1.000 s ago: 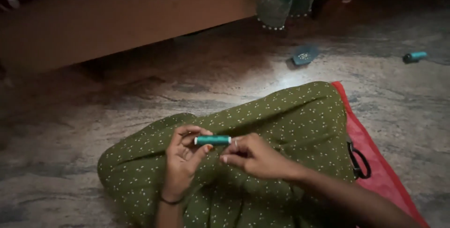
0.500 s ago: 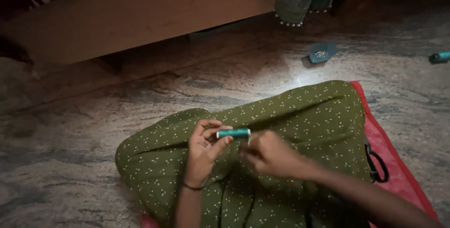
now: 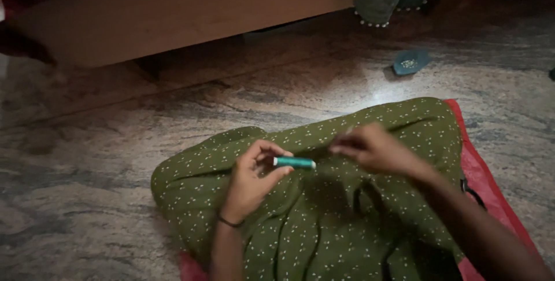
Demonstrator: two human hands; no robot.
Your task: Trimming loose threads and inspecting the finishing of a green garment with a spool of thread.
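At the middle of the frame my left hand [image 3: 250, 180] pinches the teal thread spool [image 3: 295, 162] over the green dotted cloth [image 3: 324, 223], while my right hand [image 3: 376, 151], fingertips pressed together, seems to draw thread off; next I'd need a steady pull.

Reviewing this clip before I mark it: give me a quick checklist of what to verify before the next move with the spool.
1. Left hand grips the teal spool at one end: ok.
2. Right hand off the spool, fingers pinched: ok.
3. Thread drawn between spool and right hand: cannot tell, too fine and blurred.
4. Green cloth lies under both hands: ok.
5. Cloth flat: not ok, it is folded and creased.
6. Needle in view: cannot tell.
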